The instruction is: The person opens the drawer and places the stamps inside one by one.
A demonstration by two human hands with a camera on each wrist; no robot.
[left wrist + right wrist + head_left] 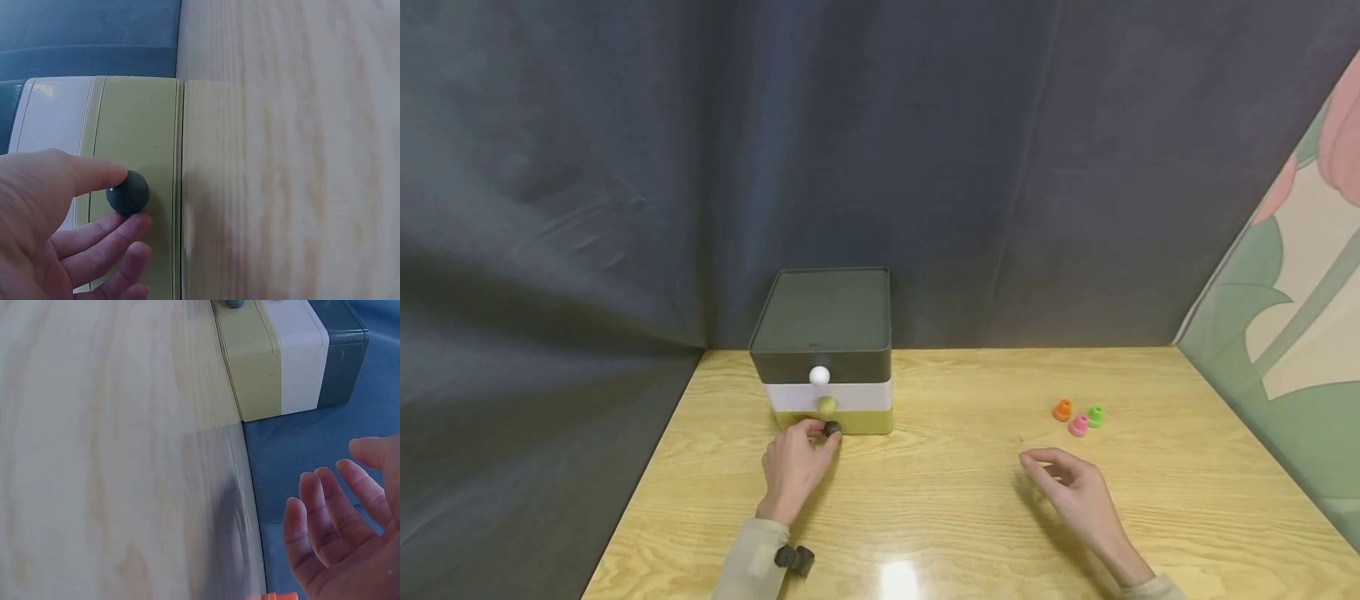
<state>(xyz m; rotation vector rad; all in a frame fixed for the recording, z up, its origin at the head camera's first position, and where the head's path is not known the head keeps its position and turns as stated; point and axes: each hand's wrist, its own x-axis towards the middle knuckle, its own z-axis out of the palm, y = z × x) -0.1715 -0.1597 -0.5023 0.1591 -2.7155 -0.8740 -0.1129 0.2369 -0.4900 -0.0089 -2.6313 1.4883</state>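
Your left hand (pixel 795 463) is at the front of the small drawer box (pixel 824 333), which stands at the back edge of the worktop (pixel 955 517), close to the dark curtain. The box has three drawers, one on top of another: a dark grey drawer on top, a white drawer (pixel 857 396) in the middle and an olive-yellow drawer (pixel 140 137) at the bottom. Each drawer has a round knob in the middle of its front. The white knob (pixel 819 376) is on the top drawer and the yellow-green knob (pixel 826 405) is on the middle one. Your left hand pinches the dark knob (pixel 128 192) of the bottom drawer: in the left wrist view the thumb lies on one side of the knob and the fingers (pixel 106 232) curl against the other side. The bottom drawer looks flush with the box front.

Your right hand (pixel 1070 487) is to the right of the box, well apart from it. It is relaxed, the fingers loosely bent, and it holds nothing. It is above the worktop, but I cannot tell if it touches the wood.

Further right of the box, just beyond your right hand, three small plastic pieces stand close together on the worktop: an orange piece (pixel 1062 410), a pink piece (pixel 1078 426) and a green piece (pixel 1095 416).
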